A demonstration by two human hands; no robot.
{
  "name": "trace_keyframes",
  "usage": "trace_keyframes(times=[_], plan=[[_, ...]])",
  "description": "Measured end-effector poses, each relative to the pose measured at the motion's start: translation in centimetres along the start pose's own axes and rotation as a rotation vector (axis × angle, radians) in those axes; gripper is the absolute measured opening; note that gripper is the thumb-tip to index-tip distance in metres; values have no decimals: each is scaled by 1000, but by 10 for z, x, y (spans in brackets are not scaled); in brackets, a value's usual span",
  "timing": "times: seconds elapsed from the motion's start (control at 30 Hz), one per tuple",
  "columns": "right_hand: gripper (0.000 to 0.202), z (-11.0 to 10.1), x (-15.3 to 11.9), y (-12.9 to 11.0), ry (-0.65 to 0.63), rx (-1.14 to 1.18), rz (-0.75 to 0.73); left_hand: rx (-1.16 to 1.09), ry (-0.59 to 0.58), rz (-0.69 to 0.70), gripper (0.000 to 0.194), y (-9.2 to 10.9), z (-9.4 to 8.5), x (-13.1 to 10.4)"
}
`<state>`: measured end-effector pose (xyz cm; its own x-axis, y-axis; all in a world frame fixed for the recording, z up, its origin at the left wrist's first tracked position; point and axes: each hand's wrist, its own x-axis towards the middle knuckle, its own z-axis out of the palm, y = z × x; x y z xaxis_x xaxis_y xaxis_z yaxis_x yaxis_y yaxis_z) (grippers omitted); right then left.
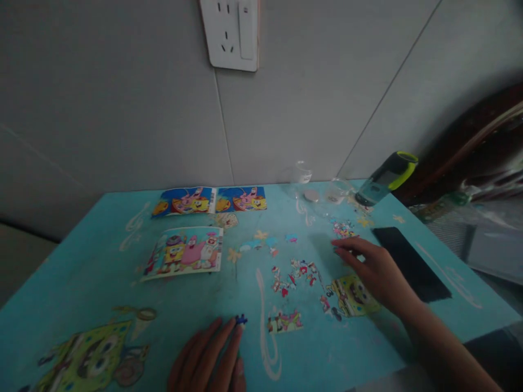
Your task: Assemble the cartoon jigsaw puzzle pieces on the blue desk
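Note:
My left hand (208,356) lies on the blue table with its fingers stretched out. A small dark blue jigsaw puzzle piece (241,319) is at its index fingertip. Above the table's right half, my right hand (371,267) pinches a tiny bluish puzzle piece (335,249), mostly covered by thumb and finger. A joined strip of puzzle pieces (285,322) sits between the hands. Loose pieces (300,272) are scattered beyond the strip, and a denser pile (344,228) lies just past my right fingertips. A cartoon picture card (188,251) rests left of centre.
Two blue cartoon cards (241,199) lie against the wall. A dark flat slab (411,264) is right of my right hand. At the back right are a tilted bottle (386,177) and clear plastic containers (301,173). The blue tabletop (102,245) carries printed cartoon figures.

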<state>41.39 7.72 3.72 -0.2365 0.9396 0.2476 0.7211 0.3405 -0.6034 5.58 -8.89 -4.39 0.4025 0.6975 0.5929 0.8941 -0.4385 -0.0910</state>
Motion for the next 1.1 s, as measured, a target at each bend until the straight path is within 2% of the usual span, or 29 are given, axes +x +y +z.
trace_keyframes(times=[0.07,0.13,0.23,0.3,0.37,0.47,0.63,0.8,1.1], plan=[[24,15,20,-19,-56,73,-132,-10,18,-7,33,1,-10,6],[25,31,42,-32,-121,122,-187,-44,0,20,29,-1,-24,17],[31,54,72,-38,-241,173,-111,-129,-33,19,26,-6,-41,43],[36,67,87,-36,-313,248,-68,-186,-40,6,24,-11,-44,66],[36,76,94,-32,-330,273,-55,-229,-76,19,23,-16,-35,92],[36,82,95,-28,-290,264,-52,-273,-213,63,20,-26,-8,127],[39,80,85,-25,-243,303,-7,-294,-251,98,23,-41,38,163],[34,74,82,-28,-190,296,23,-325,-244,70,26,-43,60,170],[24,74,78,-33,-180,125,19,-382,-245,71,29,-44,70,162]])
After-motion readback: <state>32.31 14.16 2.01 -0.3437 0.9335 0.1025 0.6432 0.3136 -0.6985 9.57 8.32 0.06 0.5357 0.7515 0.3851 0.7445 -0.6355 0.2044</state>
